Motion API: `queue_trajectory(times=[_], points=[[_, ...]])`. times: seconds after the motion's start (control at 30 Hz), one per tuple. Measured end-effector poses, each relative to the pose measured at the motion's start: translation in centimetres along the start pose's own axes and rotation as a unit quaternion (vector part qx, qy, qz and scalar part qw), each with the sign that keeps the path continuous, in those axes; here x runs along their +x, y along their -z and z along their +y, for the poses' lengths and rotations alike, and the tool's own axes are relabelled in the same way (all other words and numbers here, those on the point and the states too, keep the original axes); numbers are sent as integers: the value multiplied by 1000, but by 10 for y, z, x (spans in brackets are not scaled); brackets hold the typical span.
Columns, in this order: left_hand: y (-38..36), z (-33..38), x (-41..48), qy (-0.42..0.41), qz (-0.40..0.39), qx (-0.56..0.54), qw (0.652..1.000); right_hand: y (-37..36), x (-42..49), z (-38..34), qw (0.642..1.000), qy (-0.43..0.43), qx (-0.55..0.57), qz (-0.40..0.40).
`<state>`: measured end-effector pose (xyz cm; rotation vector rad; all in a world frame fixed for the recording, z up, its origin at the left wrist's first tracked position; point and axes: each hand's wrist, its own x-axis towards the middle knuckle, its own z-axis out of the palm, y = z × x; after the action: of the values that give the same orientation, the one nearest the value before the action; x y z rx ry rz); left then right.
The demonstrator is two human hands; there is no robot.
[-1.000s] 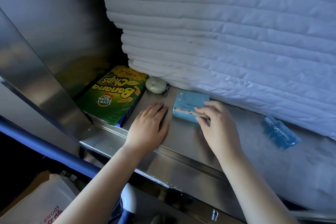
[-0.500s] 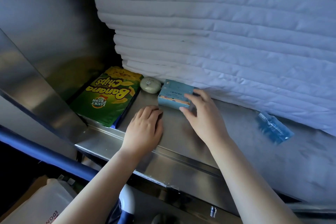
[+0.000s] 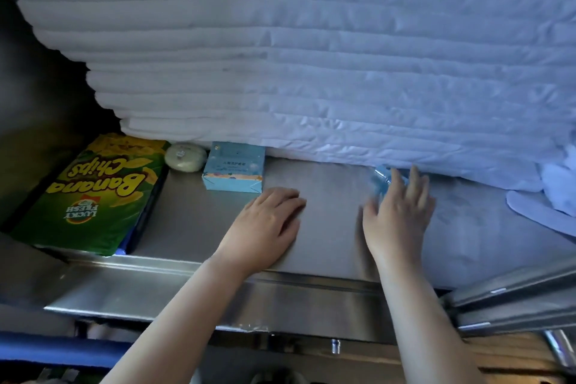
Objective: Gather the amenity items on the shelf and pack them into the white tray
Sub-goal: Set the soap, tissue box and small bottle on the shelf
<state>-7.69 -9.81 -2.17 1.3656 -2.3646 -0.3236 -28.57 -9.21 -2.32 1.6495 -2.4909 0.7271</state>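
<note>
A light blue box (image 3: 234,170) stands on the steel shelf (image 3: 327,215), against the stacked white linen. Beside it on the left lies a pale round soap (image 3: 185,157). A small blue clear packet (image 3: 382,180) lies further right, partly hidden behind my right hand (image 3: 397,212), whose spread fingers reach over it and are blurred. My left hand (image 3: 268,227) rests flat on the shelf, palm down, just right of the box and holding nothing. No white tray is in view.
A green Banana Chips bag (image 3: 96,193) lies at the shelf's left end. Folded white linen (image 3: 311,72) fills the back of the shelf. A white slipper-like piece (image 3: 542,212) sits at the far right. Metal rails (image 3: 511,299) run at the lower right.
My right hand let go of the blue box, which now stands by the soap, and moved right to the blue packet. The camera view shifted right.
</note>
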Motion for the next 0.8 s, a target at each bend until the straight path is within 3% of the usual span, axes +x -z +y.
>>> queue_trajectory(times=[0.13,0.27,0.47,0.67,0.8], points=[[-1,-4,-2,-12,-2,-9,1000,0,10,11,999,-27,-28,4],[1,-11,-2,-24,-10,-46,999,3,14,10,999,-44,13,20],[11,-30,-17,-21,14,-94,995,0,2,-9,992,46,118,-15],[14,-32,-19,21,31,-141,989,-5,-8,-46,941,109,310,-81],[12,-28,-20,24,43,-114,992,-13,-9,-57,886,53,424,-183]])
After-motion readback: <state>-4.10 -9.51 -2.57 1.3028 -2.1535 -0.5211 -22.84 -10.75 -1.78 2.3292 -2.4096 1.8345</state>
